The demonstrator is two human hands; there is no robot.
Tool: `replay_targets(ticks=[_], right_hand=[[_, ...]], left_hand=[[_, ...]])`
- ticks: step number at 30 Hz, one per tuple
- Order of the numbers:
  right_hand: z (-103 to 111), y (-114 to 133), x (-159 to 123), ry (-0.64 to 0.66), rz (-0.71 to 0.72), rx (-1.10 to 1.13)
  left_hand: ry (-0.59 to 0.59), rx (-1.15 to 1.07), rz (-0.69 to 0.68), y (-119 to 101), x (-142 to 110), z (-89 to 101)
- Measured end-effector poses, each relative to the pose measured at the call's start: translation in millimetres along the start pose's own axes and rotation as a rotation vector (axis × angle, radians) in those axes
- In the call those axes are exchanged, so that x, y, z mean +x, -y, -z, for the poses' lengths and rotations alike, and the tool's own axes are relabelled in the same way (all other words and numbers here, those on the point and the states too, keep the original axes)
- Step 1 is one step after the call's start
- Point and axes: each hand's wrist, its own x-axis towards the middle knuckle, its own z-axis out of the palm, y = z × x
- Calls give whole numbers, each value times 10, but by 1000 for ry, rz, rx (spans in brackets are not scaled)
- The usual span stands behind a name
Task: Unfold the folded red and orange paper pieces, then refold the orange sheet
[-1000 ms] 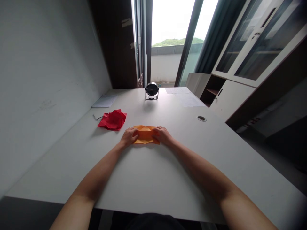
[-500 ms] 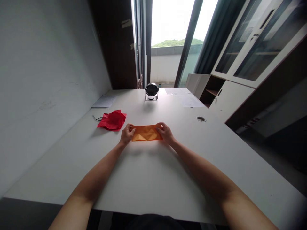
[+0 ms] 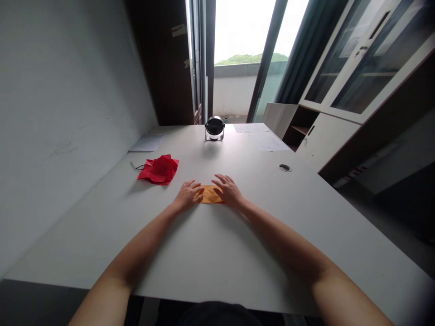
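Observation:
A folded orange paper [image 3: 208,194] lies flat on the white table [image 3: 210,253], a narrow strip showing between my hands. My left hand [image 3: 187,194] rests palm down on its left end, fingers spread. My right hand [image 3: 228,190] presses flat on its right end, fingers spread too. Both ends of the paper are hidden under my hands.
A crumpled red paper [image 3: 158,170] with a black cord lies to the left of my hands. A small black fan [image 3: 215,128] stands at the table's far end, with white sheets [image 3: 148,143] near it. A cable hole [image 3: 284,168] is at the right. A wall runs along the left.
Half a second ago both hands held the orange paper up by its ends, its face showing. Now it lies flat and narrower on the table under both open palms.

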Motion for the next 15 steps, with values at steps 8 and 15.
replay_targets(ticks=[8, 15], right_hand=[[-119, 14, -31, 301, 75, 61], [-104, -311, 5, 216, -133, -58]], left_hand=[[-25, 3, 88, 157, 2, -40], [-62, 14, 132, 164, 8, -43]])
